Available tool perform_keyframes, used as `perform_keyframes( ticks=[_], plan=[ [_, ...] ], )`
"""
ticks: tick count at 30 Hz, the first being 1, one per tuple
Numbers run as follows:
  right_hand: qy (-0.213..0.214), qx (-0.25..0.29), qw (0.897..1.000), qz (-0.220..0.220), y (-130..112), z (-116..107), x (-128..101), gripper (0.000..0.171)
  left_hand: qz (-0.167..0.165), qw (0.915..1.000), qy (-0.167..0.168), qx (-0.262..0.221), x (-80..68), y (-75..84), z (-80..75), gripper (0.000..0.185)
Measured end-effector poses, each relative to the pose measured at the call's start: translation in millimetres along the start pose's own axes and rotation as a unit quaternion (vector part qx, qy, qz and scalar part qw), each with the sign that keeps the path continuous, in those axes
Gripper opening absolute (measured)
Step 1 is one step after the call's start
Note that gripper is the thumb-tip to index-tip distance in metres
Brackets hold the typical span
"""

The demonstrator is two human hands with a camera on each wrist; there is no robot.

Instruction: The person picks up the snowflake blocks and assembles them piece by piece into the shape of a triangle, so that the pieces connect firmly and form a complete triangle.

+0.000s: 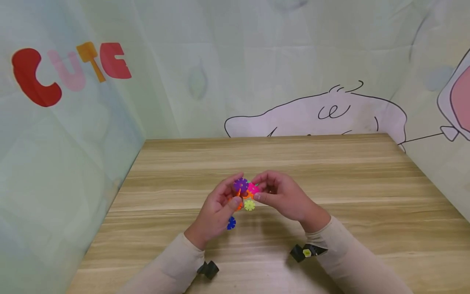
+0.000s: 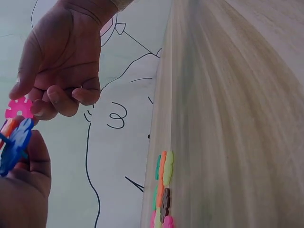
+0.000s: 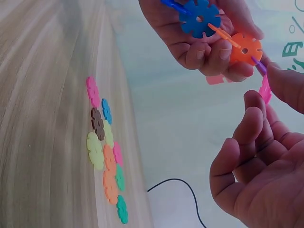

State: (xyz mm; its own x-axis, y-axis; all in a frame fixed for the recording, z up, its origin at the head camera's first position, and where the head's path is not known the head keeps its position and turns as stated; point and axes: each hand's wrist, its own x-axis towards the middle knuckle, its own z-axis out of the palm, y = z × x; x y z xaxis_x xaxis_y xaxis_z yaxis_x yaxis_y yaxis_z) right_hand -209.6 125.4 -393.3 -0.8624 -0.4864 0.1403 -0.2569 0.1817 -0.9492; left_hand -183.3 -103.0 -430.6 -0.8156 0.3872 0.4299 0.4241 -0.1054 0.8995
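Observation:
My left hand (image 1: 216, 208) holds a chain of slotted plastic snowflake discs, joined edge to edge. In the right wrist view the chain shows a blue disc (image 3: 199, 19), an orange disc (image 3: 244, 49) and a purple disc (image 3: 259, 65) seen nearly edge-on. Thumb and forefinger of my right hand (image 1: 284, 196) pinch a pink disc (image 3: 265, 90) right at the purple one. Its other fingers are loosely bent. In the head view the purple disc faces the camera, and a dark blue disc (image 1: 231, 223) shows below the left palm.
Several loose discs lie flat on the wooden table beyond the hands, among them a yellow-green disc (image 3: 95, 151), a brown disc (image 3: 97, 123) and a green disc (image 3: 122, 209). A printed cloth (image 1: 183, 81) hangs behind the table (image 1: 367, 175).

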Motion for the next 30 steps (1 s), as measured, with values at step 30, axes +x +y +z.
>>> perform_keyframes(
  ticks=[30],
  plan=[
    [-0.008,0.016,0.999,0.049,-1.7,3.3,-1.1,0.018,-0.047,0.9979,-0.005,0.045,-1.9,0.3,1.5,0.052]
  ],
)
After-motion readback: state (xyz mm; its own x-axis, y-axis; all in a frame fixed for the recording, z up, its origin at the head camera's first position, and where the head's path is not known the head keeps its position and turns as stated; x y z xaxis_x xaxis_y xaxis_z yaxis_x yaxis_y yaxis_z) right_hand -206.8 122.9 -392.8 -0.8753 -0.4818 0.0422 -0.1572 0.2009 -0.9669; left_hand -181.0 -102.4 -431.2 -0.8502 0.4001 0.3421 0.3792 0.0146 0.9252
